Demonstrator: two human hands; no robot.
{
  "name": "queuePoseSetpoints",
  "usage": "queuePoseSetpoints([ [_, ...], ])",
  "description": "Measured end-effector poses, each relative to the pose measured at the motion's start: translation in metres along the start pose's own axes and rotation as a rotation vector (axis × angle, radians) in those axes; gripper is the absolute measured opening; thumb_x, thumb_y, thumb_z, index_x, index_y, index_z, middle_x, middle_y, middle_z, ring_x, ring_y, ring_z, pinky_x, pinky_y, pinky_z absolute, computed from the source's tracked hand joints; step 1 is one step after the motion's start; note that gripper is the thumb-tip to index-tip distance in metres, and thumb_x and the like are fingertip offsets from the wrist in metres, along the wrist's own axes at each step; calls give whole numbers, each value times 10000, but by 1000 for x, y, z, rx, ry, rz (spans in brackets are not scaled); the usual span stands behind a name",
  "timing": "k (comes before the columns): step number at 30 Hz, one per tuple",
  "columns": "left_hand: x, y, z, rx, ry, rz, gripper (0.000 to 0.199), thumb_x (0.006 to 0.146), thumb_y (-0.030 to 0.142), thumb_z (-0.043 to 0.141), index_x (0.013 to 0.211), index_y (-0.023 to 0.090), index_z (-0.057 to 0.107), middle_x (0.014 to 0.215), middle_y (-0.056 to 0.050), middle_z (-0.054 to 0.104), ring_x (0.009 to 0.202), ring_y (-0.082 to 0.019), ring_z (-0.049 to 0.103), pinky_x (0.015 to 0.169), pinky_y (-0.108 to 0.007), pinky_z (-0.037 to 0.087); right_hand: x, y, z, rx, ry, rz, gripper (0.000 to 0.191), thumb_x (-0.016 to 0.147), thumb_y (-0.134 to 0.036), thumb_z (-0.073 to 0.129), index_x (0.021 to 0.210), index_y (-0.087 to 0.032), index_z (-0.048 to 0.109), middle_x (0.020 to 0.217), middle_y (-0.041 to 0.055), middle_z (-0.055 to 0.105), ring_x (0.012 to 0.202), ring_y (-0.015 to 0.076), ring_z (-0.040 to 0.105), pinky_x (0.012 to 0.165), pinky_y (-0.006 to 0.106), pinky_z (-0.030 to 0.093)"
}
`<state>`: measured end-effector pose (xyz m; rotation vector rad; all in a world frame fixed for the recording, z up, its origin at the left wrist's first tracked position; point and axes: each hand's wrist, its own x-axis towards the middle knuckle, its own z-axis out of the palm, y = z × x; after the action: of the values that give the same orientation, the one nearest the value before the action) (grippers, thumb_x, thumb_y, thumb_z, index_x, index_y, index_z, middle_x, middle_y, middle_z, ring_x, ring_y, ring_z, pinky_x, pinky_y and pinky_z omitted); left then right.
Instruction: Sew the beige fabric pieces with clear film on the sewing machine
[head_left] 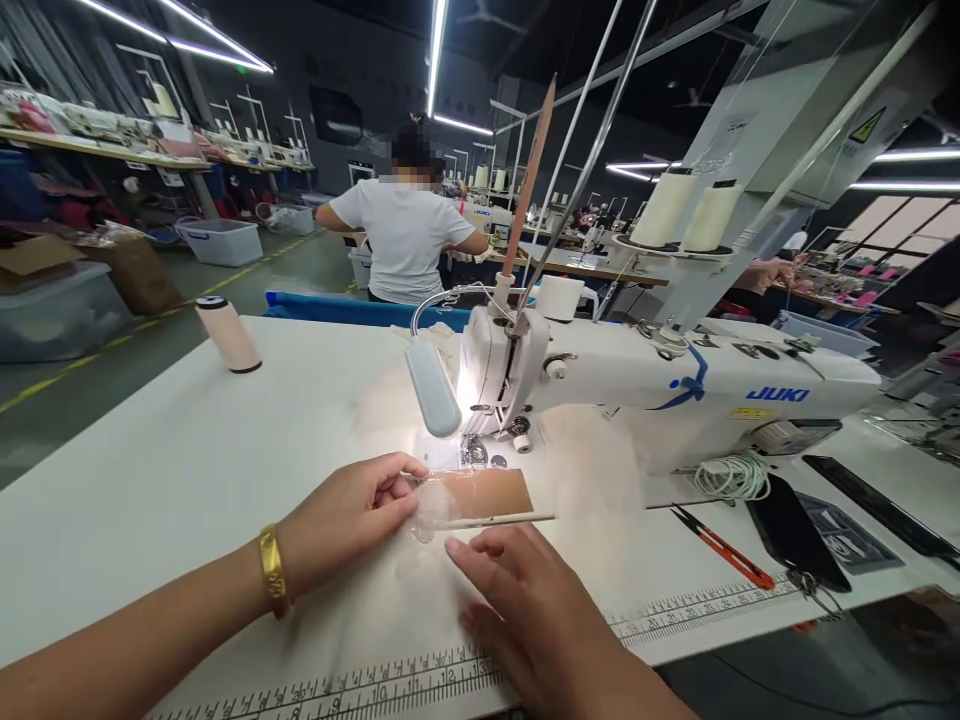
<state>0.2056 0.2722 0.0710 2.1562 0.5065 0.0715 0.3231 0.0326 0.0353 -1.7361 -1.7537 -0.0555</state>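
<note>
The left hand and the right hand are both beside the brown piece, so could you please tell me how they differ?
The left hand has a gold bracelet at its wrist; the right hand shows none. The left hand is at the left end of the brown piece, while the right hand is nearer the camera, below the pale rod. Both are bare, with bent fingers.
</note>
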Motion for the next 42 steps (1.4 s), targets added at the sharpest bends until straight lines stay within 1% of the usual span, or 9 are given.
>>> queuePoseSetpoints([
  [2, -1, 1, 3, -16, 6, 4, 414, 867, 537, 570, 1128, 237, 686, 790, 24, 653, 731, -221, 618, 672, -312, 454, 6, -1, 6, 23, -17, -22, 538, 993, -137, 598, 1510, -238, 488, 1263, 145, 676, 1046, 292, 612, 850, 440, 558],
  [7, -1, 4, 5, -2, 54, 1, 384, 854, 517, 538, 1085, 236, 660, 767, 28, 641, 715, -221, 606, 669, -319, 447, 14, 0, 2, 123, 37, -10, 165, 1031, -125, 558, 1138, -229, 628, 994, 42, 716, 882, 218, 581, 800, 357, 499],
  [11, 0, 2, 4, 88, 116, -30, 371, 856, 512, 482, 1049, 233, 632, 770, 17, 652, 699, -224, 600, 659, -332, 448, 9, 1, -4, 115, 16, 68, 128, 1043, -137, 544, 1031, -229, 632, 906, 33, 672, 833, 206, 564, 743, 324, 466],
  [20, 1, -14, 2, 204, 189, 48, 373, 927, 464, 447, 1179, 244, 612, 831, 12, 675, 685, -217, 628, 658, -344, 490, -1, 3, -6, 131, -5, 102, 191, 1052, -121, 528, 1145, -243, 643, 962, 43, 680, 870, 217, 572, 773, 344, 476],
  [24, -12, -5, 4, 284, 346, 215, 278, 951, 436, 490, 1043, 223, 643, 1023, -56, 671, 828, -241, 631, 719, -368, 509, -1, 5, -5, 166, 8, 126, 188, 1063, -127, 515, 1127, -246, 647, 954, 37, 682, 867, 215, 575, 767, 344, 487],
  [28, -35, 0, 22, 370, 223, 307, 263, 990, 438, 545, 835, 229, 581, 852, -22, 622, 754, -234, 567, 683, -360, 441, 2, 4, -4, 151, 22, 113, 208, 1060, -136, 525, 1196, -246, 638, 1001, 46, 698, 893, 228, 587, 779, 361, 513],
  [32, -44, -5, 36, 368, 100, 303, 292, 1030, 373, 472, 798, 215, 554, 894, -41, 644, 828, -247, 586, 728, -368, 442, 7, 5, 0, 38, 28, 41, 356, 1039, -110, 532, 1376, -223, 553, 1068, 65, 743, 905, 254, 604, 774, 391, 539],
  [39, -42, -2, 17, 145, 142, 178, 358, 1035, 445, 472, 811, 236, 658, 804, 4, 678, 762, -200, 621, 724, -310, 466, 2, 8, 12, -82, 77, -23, 380, 1038, -93, 520, 1405, -193, 527, 995, 75, 749, 836, 249, 599, 700, 362, 519],
  [42, -49, 12, 12, 95, 68, 148, 358, 1033, 472, 445, 811, 240, 605, 789, 12, 670, 736, -191, 617, 706, -293, 479, -6, 7, 8, -20, 76, -15, 395, 1043, -116, 522, 1426, -211, 531, 934, 57, 719, 810, 233, 606, 700, 349, 519],
])
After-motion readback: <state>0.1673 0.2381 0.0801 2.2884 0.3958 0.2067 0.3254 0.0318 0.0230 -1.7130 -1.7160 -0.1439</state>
